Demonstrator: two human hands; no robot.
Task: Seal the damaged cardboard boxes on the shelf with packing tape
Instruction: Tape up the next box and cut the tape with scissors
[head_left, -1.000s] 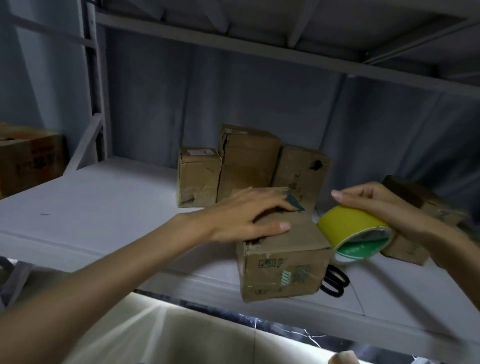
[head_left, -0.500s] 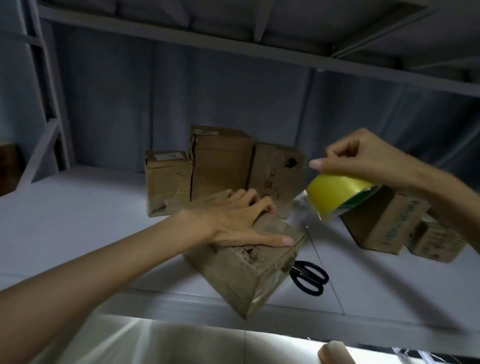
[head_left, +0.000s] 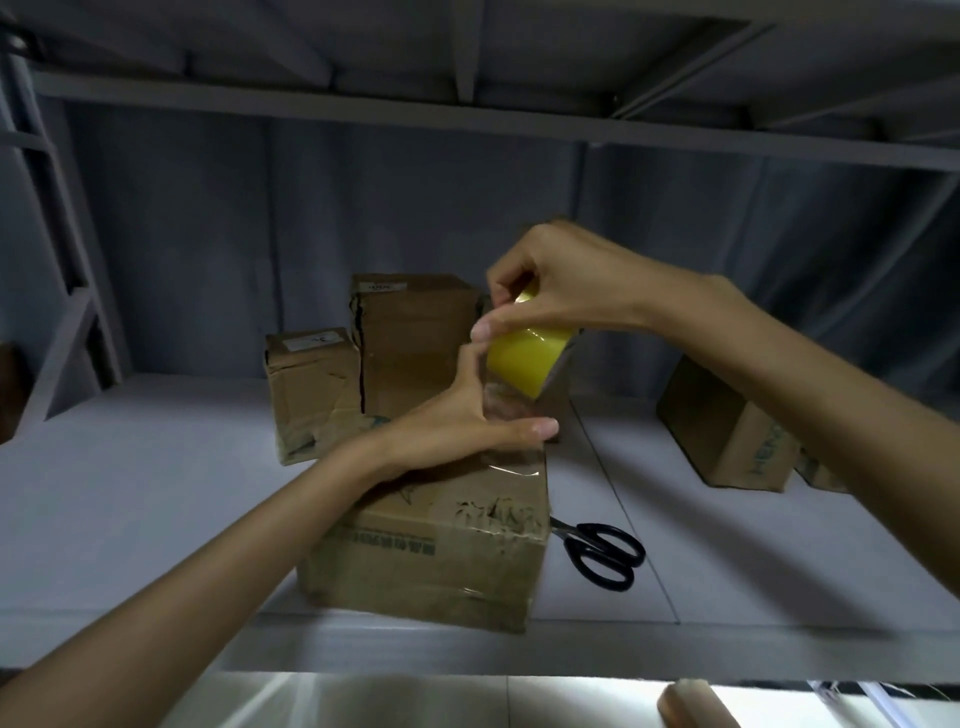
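Note:
A worn cardboard box (head_left: 431, 571) sits at the front edge of the white shelf (head_left: 130, 493). My left hand (head_left: 452, 426) rests on its top, thumb stretched right and fingers straight, touching a clear strip of tape (head_left: 506, 410). That strip runs from the box's top right edge up to a yellow tape roll (head_left: 524, 364). My right hand (head_left: 561, 291) grips the roll from above, just over the box's far end.
Black scissors (head_left: 602, 553) lie on the shelf right of the box. Two torn boxes (head_left: 311, 384) (head_left: 410, 332) stand behind it; another box (head_left: 722, 431) is at the right. The upper shelf beam (head_left: 467, 117) hangs overhead.
The box has turned square to the shelf edge. My right hand brought the roll left, over the box's far end, and tape now stretches from the roll to the box under my left hand.

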